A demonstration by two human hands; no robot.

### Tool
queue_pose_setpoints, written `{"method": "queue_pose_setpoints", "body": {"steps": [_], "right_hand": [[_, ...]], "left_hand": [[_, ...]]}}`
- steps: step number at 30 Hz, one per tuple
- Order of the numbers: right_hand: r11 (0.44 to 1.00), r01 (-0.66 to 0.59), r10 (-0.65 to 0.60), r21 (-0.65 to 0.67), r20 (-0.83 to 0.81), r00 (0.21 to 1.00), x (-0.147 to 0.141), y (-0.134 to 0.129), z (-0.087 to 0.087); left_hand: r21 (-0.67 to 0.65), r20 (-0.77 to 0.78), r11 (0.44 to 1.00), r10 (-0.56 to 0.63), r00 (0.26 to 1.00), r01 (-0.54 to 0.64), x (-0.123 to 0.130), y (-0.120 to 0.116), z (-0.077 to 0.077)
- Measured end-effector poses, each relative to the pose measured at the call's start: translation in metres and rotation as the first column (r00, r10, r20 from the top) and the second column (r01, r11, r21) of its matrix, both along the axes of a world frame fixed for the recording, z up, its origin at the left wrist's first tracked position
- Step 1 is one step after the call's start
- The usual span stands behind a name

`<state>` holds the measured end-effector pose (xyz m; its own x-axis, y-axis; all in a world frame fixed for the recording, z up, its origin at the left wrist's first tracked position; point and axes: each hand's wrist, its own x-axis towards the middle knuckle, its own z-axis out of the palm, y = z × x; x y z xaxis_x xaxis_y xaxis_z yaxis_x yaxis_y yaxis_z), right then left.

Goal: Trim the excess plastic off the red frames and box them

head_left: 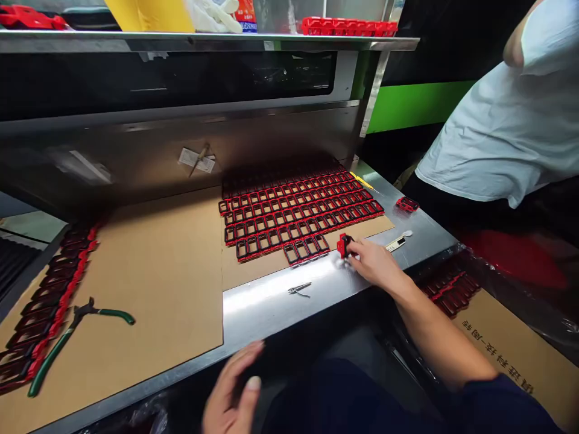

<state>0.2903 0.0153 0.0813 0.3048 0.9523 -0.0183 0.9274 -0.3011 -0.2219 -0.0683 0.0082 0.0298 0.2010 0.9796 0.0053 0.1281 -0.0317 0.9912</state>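
My right hand (371, 260) is closed on a small red and black plastic frame (342, 246), held above the metal tabletop near its front. Just left of that piece lies a short row of like red and black frames (306, 248). Behind it, several longer rows of frames (289, 214) cover a cardboard sheet. My left hand (235, 392) hovers before the table's front edge, thumb and fingers apart, holding nothing. A pair of nail clippers (300, 289) rests on the bare metal between the hands.
Green-handled pliers (81, 319) lie on cardboard (167, 271) at left, beside another row of frames (54, 301). A yellow tool (360, 179) and a loose frame piece (407, 204) are at right. A cardboard box (511, 343) stands lower right. A person (502, 126) is nearby.
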Motion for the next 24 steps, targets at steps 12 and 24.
{"method": "queue_pose_setpoints", "body": {"steps": [12, 24], "right_hand": [[0.826, -0.563, 0.516, -0.016, -0.379, 0.768, -0.132, -0.071, -0.014], [0.922, -0.386, -0.142, 0.000, -0.930, -0.338, -0.109, -0.033, -0.079]], "left_hand": [[-0.745, 0.540, 0.519, 0.098, 0.836, 0.420, 0.053, -0.007, -0.018], [-0.408, 0.165, 0.785, -0.440, 0.883, 0.467, 0.026, -0.025, 0.016]]}}
